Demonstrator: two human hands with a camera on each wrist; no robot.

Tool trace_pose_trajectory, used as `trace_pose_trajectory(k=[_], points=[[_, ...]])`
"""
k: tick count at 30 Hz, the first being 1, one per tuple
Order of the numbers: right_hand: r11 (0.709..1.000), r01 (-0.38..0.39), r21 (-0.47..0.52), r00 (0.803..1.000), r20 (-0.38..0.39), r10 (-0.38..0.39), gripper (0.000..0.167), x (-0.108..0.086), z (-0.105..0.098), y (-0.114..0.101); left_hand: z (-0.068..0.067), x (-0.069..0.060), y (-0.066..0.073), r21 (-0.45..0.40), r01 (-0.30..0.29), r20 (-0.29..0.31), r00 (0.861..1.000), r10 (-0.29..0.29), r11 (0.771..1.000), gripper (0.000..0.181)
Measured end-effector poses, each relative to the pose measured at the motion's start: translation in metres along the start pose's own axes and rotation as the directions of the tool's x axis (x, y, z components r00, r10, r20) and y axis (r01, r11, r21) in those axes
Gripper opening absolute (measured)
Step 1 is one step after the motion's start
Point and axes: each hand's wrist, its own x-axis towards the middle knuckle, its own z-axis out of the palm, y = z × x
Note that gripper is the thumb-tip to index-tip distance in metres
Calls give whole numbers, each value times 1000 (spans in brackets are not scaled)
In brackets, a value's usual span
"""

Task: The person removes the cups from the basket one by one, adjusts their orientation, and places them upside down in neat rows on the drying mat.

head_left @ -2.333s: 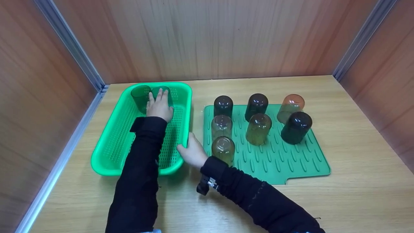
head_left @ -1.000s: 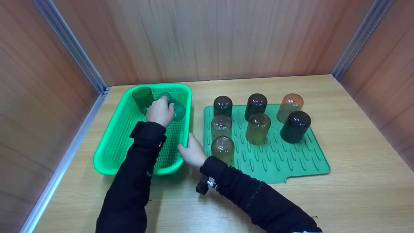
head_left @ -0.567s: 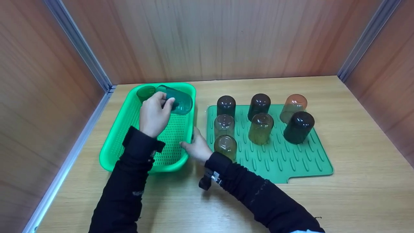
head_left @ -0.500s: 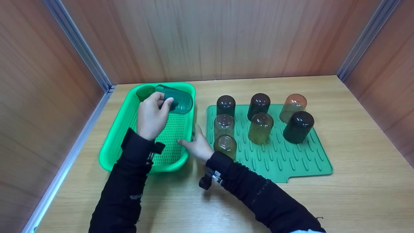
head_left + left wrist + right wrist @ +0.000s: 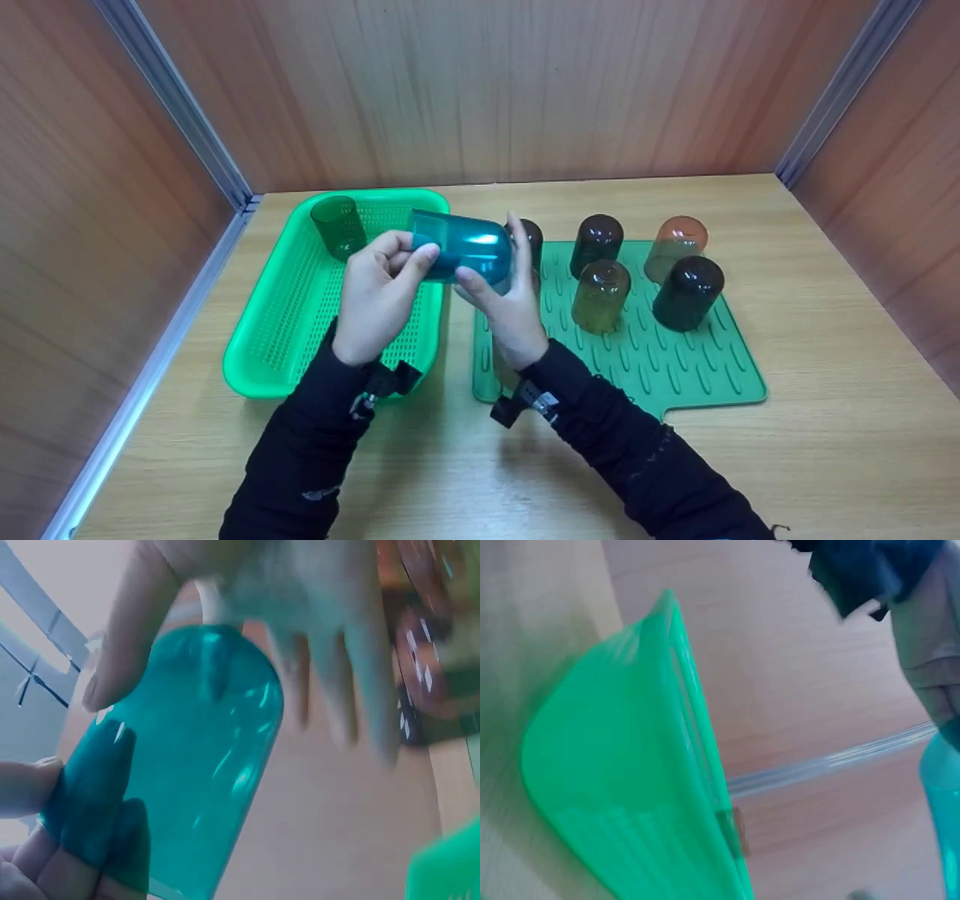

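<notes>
A teal see-through cup (image 5: 465, 247) is held on its side above the gap between basket and mat. My left hand (image 5: 379, 292) pinches it near its open rim, thumb in front. My right hand (image 5: 510, 307) is at the cup's base end, its thumb and straight fingers spread about it. In the left wrist view the teal cup (image 5: 202, 757) hides part of the right hand (image 5: 292, 585), whose several fingers hang straight beside it. A dark green cup (image 5: 339, 227) leans in the far left corner of the green basket (image 5: 244, 352).
On the green ribbed mat (image 5: 600, 375) several cups stand upside down. Among them are an olive cup (image 5: 601, 296), a dark cup (image 5: 688, 294) and an orange cup (image 5: 676, 247). My right hand covers others at the mat's left side. Wooden panels (image 5: 495, 97) enclose the table.
My left hand has taken hold of the teal cup, lifted it out of the basket and moved it right. My right hand has left the basket's rim and come up to the cup's base.
</notes>
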Motion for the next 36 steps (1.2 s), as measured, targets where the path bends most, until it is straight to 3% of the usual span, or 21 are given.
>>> trace_pose_trajectory(k=[4, 7, 11, 17, 21, 24, 26, 29, 31, 33, 36], points=[[990, 130, 46, 991, 38, -131, 96, -5, -9, -2, 10, -5, 4, -96, 38, 44, 998, -34, 995, 17], [979, 203, 24, 978, 36, -204, 92, -7, -18, -4, 18, -8, 3, -106, 60, 63, 997, -54, 993, 17], [975, 212, -65, 977, 38, -210, 85, -13, -33, -9, 28, -15, -1, -135, 72, 91, 994, -61, 988, 17], [957, 197, -211, 977, 118, -175, 69, -22, -61, -23, 42, -26, -9, -189, 98, 148, 986, -70, 977, 18], [927, 198, -317, 976, 147, -159, 60, -30, -81, -37, 49, -34, -15, -82, 49, 203, 979, -31, 995, 25], [905, 187, -382, 980, 133, -147, 59, -32, -97, -48, 54, -41, -20, 91, -77, 211, 976, 57, 993, 30], [877, 172, -448, 985, 105, -140, 60, -32, -109, -56, 59, -47, -25, 225, -164, 203, 972, 118, 961, 39], [802, 133, -582, 991, 67, -116, 62, -31, -128, -65, 66, -59, -36, 419, -244, 223, 961, 161, 875, 64], [739, 101, -666, 995, 56, -85, 62, -31, -140, -70, 72, -68, -45, 512, -256, 264, 955, 133, 820, 81], [679, 90, -728, 996, 62, -66, 62, -32, -147, -74, 76, -76, -54, 568, -256, 320, 944, 77, 782, 92], [591, 110, -799, 994, 78, -80, 62, -33, -158, -74, 81, -83, -67, 591, -238, 384, 923, -9, 771, 97]])
